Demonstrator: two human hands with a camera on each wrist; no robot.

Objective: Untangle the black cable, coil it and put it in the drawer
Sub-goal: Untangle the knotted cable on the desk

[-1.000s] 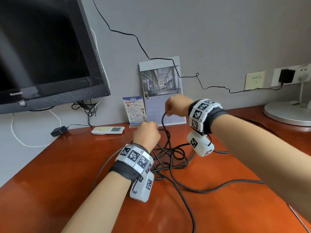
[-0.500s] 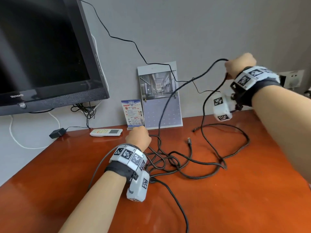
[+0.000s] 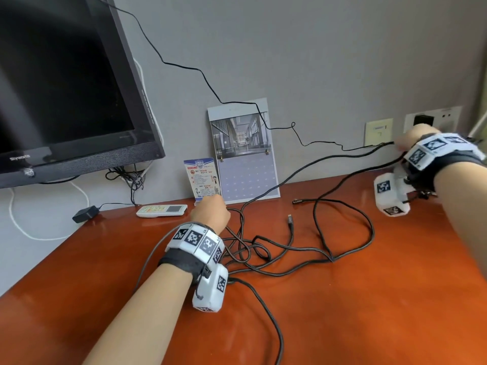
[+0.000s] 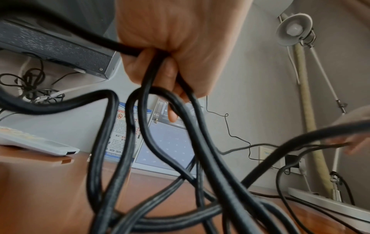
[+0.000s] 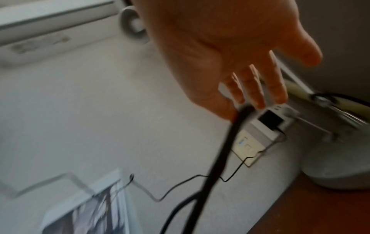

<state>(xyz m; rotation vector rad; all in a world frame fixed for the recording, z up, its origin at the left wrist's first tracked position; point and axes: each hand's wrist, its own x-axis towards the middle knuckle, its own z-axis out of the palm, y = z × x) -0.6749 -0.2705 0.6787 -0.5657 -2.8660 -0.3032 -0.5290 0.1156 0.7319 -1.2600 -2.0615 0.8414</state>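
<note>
A glossy reddish-brown wooden tabletop (image 3: 342, 312) meets a grey wall; the long black cable (image 3: 287, 270) lies in tangled loops around its middle, toward the back edge; the left hand (image 3: 210, 212) grips several strands in curled fingers (image 4: 170, 74) near that edge, beside a white remote control (image 3: 162, 210); the right hand (image 3: 411, 137), raised at the far right by the wall sockets (image 3: 432, 121), seems to pinch one taut strand, its fingers mostly straight, though the view is blurred.
</note>
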